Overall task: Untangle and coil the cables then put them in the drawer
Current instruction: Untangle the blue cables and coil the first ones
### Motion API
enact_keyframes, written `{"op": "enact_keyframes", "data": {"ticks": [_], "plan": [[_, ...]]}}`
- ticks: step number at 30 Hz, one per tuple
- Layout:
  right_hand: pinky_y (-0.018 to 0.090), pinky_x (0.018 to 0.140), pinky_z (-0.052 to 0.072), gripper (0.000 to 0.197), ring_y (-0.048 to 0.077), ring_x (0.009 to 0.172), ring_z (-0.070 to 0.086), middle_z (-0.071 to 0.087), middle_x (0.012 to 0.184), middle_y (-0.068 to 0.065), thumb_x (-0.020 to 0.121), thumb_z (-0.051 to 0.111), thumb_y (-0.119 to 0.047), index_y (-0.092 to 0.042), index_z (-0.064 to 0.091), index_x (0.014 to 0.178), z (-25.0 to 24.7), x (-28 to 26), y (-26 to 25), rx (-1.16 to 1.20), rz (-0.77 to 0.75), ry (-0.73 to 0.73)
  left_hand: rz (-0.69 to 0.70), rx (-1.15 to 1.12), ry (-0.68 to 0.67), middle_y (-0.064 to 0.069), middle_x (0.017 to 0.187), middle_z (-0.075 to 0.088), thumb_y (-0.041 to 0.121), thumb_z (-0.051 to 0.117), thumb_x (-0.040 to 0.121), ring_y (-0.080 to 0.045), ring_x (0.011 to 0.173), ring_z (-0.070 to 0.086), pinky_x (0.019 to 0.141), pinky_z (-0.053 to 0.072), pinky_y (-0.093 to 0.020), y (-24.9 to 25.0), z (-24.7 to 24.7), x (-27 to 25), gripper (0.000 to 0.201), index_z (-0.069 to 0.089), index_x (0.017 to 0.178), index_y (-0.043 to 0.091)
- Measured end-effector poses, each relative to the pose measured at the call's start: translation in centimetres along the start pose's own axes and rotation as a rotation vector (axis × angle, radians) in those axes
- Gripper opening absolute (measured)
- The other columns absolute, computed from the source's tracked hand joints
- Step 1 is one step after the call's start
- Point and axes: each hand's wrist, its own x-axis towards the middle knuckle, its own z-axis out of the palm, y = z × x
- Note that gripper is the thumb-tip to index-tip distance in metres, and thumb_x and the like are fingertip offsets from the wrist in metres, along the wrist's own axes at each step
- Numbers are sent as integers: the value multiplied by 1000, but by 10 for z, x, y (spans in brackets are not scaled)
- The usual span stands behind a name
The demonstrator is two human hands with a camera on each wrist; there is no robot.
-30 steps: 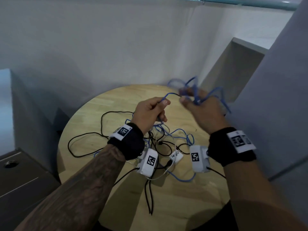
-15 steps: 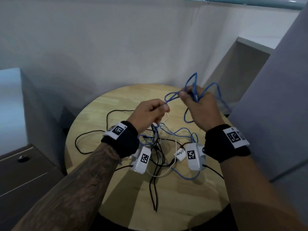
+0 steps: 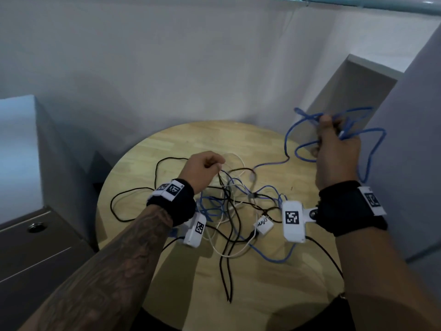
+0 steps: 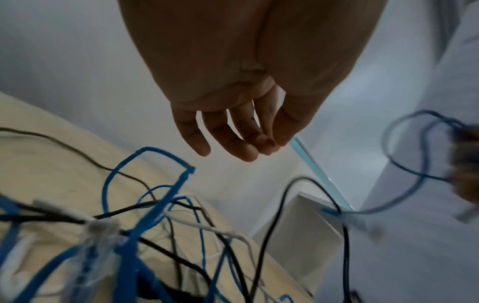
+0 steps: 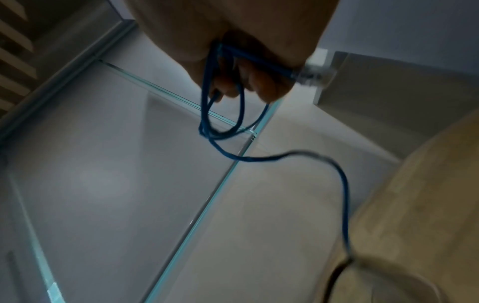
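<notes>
My right hand is raised beyond the table's right edge and grips several loops of the blue cable. In the right wrist view the fingers curl round the blue cable, and its clear plug sticks out beside the thumb. One blue strand runs down from that hand into the tangle of black, white and blue cables on the round wooden table. My left hand hovers over the tangle's far side. Its fingers hang relaxed and hold nothing above the tangle.
A grey drawer cabinet with a round lock stands left of the table, its drawers closed. A white tag lies among the cables. A grey wall runs behind the table, and a pale box-like unit stands at the back right.
My left hand has let go of the blue cable and dropped toward the tangle. My right hand has swung out to the right with the blue loops, drawing a strand from the pile.
</notes>
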Motion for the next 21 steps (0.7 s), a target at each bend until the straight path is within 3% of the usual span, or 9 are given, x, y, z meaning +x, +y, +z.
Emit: {"op": "enact_keyframes", "data": {"ticks": [4,6,8,11,13,15,17,19,21], "plan": [[20,50,33,26,5,56,36,41,67,-4,101,55,-21,-26,56,75,18,-17,2,43,70,-263,139,65,-138,3,136,48,25,69,89,-12,115,52,89,43,-25,21,28,-8,56,45,139,30],[23,54,35,24,7,54,34,42,67,-4,102,54,-20,-24,57,79,28,-27,-4,162,133,-356,231,134,-218,4,151,36,36,72,85,-12,134,38,105,35,-27,30,47,-14,73,33,147,31],[31,65,44,23,9,54,37,47,67,-3,103,52,-21,-19,59,81,35,-34,-11,367,271,-430,265,145,-241,3,153,35,41,70,86,-11,136,35,108,31,-27,31,66,-16,71,35,147,29],[45,90,55,24,14,77,62,63,79,-1,103,50,-28,-18,62,85,33,-37,-19,583,432,-474,96,-133,-216,-7,115,68,19,62,94,-9,99,61,87,45,-24,25,79,-13,26,61,119,13],[44,89,58,31,21,99,69,71,94,0,105,45,-32,-18,66,86,26,-32,-19,676,479,-483,-30,-203,-163,-8,82,72,16,56,97,-10,69,66,66,49,-25,17,75,-8,7,62,96,12],[33,70,57,42,16,79,70,69,81,-2,106,40,-33,-19,67,78,17,-24,-17,740,530,-501,-157,-235,-86,-6,72,70,26,54,99,-13,60,64,59,46,-27,9,63,-2,20,62,86,13],[24,49,39,37,8,45,45,49,60,-6,105,40,-32,-21,58,74,9,-16,-11,683,548,-493,-203,-327,-7,-2,69,66,32,56,98,-15,64,61,63,45,-30,5,48,1,28,65,79,13],[25,45,24,28,8,38,25,34,56,-4,102,48,-33,-22,53,77,4,-12,-2,413,426,-464,-187,-385,42,2,66,61,34,60,96,-15,65,56,65,45,-30,7,34,2,29,67,76,14],[28,47,19,25,10,43,23,30,57,-2,94,62,-36,-25,51,75,1,-16,4,109,232,-480,-137,-446,45,0,60,55,29,61,96,-18,58,52,59,44,-31,17,23,2,25,67,79,12]]}}
